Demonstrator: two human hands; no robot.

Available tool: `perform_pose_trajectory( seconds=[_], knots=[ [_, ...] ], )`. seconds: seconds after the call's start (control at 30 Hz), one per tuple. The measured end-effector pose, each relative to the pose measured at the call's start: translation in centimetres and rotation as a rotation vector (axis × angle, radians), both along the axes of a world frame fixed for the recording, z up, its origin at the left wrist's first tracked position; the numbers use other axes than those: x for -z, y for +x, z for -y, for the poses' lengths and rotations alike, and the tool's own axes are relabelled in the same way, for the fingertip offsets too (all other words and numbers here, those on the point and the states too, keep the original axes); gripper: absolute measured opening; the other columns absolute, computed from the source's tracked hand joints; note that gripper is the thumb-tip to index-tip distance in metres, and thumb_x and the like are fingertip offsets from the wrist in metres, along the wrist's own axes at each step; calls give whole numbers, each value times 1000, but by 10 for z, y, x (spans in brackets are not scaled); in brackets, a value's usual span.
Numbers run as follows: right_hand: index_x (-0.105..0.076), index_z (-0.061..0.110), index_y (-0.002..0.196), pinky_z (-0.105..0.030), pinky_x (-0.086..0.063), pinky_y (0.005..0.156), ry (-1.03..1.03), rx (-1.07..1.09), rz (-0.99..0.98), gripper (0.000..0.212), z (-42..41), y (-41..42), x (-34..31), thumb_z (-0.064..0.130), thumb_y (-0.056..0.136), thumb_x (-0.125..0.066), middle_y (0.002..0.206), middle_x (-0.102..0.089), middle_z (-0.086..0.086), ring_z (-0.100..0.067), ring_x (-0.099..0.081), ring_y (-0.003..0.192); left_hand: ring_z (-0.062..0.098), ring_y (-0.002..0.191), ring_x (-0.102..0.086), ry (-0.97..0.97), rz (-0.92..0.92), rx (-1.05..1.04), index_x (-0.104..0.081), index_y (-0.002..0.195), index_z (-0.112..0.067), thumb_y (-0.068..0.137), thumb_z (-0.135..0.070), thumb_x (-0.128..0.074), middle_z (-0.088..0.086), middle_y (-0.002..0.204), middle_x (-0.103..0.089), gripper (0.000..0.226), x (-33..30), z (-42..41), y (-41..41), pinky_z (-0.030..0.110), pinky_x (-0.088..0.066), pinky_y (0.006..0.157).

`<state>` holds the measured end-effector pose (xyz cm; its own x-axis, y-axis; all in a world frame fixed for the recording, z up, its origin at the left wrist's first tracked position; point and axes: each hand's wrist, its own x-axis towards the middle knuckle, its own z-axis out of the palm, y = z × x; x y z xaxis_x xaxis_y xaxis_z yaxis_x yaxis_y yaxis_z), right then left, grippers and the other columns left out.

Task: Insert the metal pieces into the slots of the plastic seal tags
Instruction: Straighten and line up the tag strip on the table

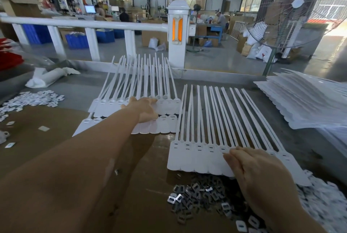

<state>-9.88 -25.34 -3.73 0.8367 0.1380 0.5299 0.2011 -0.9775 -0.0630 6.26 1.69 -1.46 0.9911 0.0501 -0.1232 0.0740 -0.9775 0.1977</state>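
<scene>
The near row of white plastic seal tags (pixel 202 155) lies on the brown desk (pixel 47 125), straps running away from the person, slotted heads towards them. The heap of small grey metal pieces (pixel 199 197) is found just below that row, beside and partly under the right hand (pixel 253 165), which is the nearer one. That hand rests flat on the tag heads, fingers together. The left hand (pixel 145 109) is stretched forward, fingers laid straight on the farther white tag sheet (pixel 167 105).
</scene>
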Motion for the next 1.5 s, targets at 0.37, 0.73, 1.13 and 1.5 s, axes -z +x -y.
perform_pose_trajectory(
  seconds=[0.37, 0.73, 1.13, 1.5],
  knots=[
    [-73, 17, 79, -34, -53, 65, 0, -14, 39, 42, 0, 1, 3, 43, 93, -42, 78, -72, 2, -17, -68, 70, 32, 135, -27, 184, -26, 116, -18, 149, -28, 95, -50, -44, 6, 148, -37, 64, -11, -6, -8, 48, -27, 111],
    [-74, 14, 81, -35, -54, 65, 15, -23, 73, 31, 0, 0, 4, 35, 91, -53, 78, -73, 1, -17, -68, 69, 28, 137, -34, 155, -32, 168, -18, 150, -22, 97, -37, -46, 8, 153, -30, 62, -12, -2, -6, 37, -27, 112],
    [-74, 16, 77, -32, -54, 63, 18, -16, 92, 30, 0, 0, 4, 35, 87, -53, 76, -72, 2, -16, -68, 67, 30, 116, -50, 382, 112, 236, -24, 146, -25, 99, -39, -40, 11, 134, -42, 51, 5, -11, -4, 41, -43, 97],
    [-73, 14, 78, -34, -54, 64, 37, -26, 55, 29, 0, -1, 3, 34, 82, -54, 76, -72, 0, -18, -68, 67, 32, 129, -35, 275, 108, 183, -15, 150, -28, 93, -50, -45, 13, 142, -34, 67, -1, -13, -6, 45, -31, 109]
  ],
)
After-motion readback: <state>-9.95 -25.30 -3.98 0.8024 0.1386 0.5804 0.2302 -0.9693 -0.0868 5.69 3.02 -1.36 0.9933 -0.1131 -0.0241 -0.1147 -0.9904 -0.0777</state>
